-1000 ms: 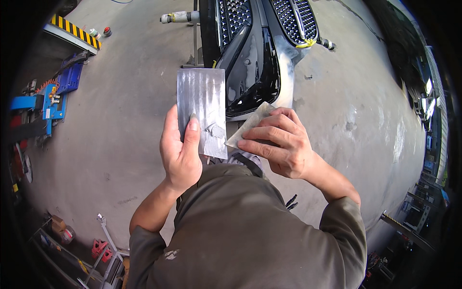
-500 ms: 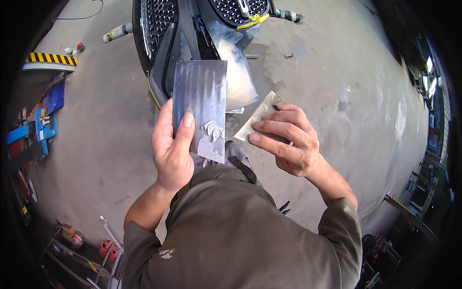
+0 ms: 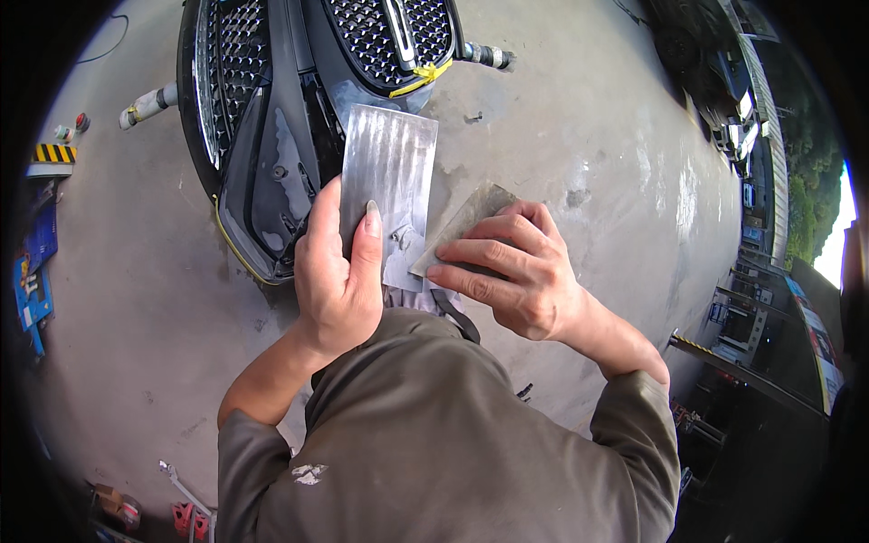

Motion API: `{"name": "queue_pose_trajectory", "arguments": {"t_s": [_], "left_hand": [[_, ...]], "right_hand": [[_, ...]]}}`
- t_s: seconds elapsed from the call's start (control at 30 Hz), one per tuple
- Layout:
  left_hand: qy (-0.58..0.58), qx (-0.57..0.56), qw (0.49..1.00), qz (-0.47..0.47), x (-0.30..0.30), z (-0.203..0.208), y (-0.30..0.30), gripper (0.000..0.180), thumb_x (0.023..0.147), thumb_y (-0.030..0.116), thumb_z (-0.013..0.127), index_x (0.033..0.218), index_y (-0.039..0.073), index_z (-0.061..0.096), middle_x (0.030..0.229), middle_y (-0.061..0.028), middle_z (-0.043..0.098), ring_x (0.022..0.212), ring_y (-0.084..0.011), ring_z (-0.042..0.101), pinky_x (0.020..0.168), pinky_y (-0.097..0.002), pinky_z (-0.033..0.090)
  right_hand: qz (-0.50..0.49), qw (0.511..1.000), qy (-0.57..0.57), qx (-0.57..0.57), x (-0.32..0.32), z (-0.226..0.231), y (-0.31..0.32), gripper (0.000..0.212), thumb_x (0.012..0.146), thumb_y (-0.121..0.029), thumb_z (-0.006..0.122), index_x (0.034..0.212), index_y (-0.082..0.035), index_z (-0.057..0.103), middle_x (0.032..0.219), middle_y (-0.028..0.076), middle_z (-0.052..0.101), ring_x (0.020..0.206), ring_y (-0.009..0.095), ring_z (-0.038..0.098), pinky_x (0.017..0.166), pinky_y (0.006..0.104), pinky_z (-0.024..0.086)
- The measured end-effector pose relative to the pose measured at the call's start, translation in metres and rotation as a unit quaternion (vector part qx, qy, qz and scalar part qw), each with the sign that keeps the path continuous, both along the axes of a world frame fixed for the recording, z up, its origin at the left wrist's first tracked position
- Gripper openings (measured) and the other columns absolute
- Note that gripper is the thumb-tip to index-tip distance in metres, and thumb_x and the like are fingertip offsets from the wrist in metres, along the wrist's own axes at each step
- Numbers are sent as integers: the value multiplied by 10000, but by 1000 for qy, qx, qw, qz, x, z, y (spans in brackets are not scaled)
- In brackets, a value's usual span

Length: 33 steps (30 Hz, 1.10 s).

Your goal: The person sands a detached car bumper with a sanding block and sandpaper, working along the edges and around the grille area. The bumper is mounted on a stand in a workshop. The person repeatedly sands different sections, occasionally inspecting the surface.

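My left hand [image 3: 342,285] grips a flat rectangular grey metal plate [image 3: 389,158] by its left edge, thumb on top. Near the lower right of the plate sits a small smear of grey putty [image 3: 401,239]. My right hand [image 3: 525,271] is closed on a thin, squarish putty spreader [image 3: 472,214], its fingers bent over the upper face. The spreader's lower left corner is close to the plate's right edge by the putty; whether they touch I cannot tell. Beyond the plate stands a dark car bumper [image 3: 282,136] with mesh grilles and sanded grey patches.
Padded stand arms [image 3: 149,106] stick out from both sides of the bumper. Yellow tape [image 3: 424,80] hangs on its grille edge. Small containers [image 3: 72,128] and a black-and-yellow striped edge [image 3: 55,154] are at the far left. A dark vehicle [image 3: 701,68] stands far right.
The spreader has moved left, closer to the plate, and the putty lump looks smaller. My view has swung right, so the bumper appears farther left.
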<state>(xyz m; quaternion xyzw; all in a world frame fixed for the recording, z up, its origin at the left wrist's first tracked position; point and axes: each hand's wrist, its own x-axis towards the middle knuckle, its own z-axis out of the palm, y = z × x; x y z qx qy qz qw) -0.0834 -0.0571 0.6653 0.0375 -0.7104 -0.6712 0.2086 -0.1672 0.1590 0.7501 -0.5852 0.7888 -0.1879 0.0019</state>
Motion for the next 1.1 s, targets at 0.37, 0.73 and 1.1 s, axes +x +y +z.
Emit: {"name": "queue_pose_trajectory", "arguments": {"t_s": [0.37,0.73,1.1], "left_hand": [[-30,304,951,41,-41,-4,34,434,1125,58,515,1525,-97,456,1421,-123,611,1262,-118,571,1099,-285,453],[-2,54,958,280,-77,0,132,419,1121,82,524,1483,-118,461,1297,-154,641,1131,-154,603,992,-299,493],[23,273,918,286,-40,-18,58,411,1126,95,546,1470,-115,466,1239,-83,629,1076,-118,582,970,-271,488]], "right_hand": [[90,992,40,-83,-95,-29,12,492,739,-121,773,1224,-186,831,1225,4,752,1058,220,645,1023,516,487],[258,962,-61,-69,-186,-21,55,484,686,-180,753,1163,-146,825,1198,-17,744,1045,221,624,927,448,443],[255,966,14,-37,-156,-19,-19,596,610,-72,740,1191,-161,838,1183,31,762,1019,229,613,940,457,475]]}}
